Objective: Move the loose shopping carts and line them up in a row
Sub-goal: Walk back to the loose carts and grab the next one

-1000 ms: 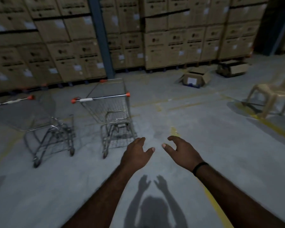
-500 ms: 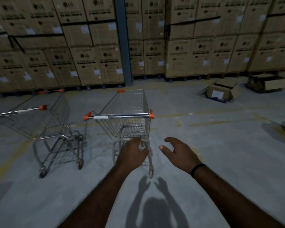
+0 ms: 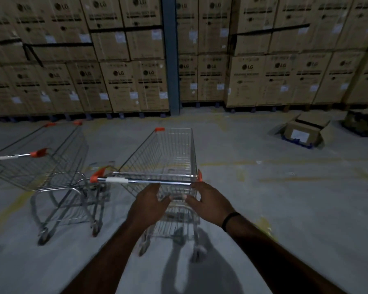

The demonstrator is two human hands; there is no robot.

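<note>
Fingers (image 3: 155, 188), left hand (image 3: 149, 203) and right hand (image 3: 209, 201), are spread at the handle (image 3: 145, 181) — ungripped. The leftward cart (image 3: 51, 166) could be struck by a skewed shove.

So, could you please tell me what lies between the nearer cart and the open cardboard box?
In the head view, only bare concrete floor with faint yellow markings lies between the nearer cart and the open cardboard box.

Person's working bare-armed: left hand (image 3: 149, 205) and right hand (image 3: 208, 203) uncovered, forearms bare as far as you can see. Thin black band (image 3: 229, 220) sits snug round the right wrist, kinda rubbery-looking.
</note>
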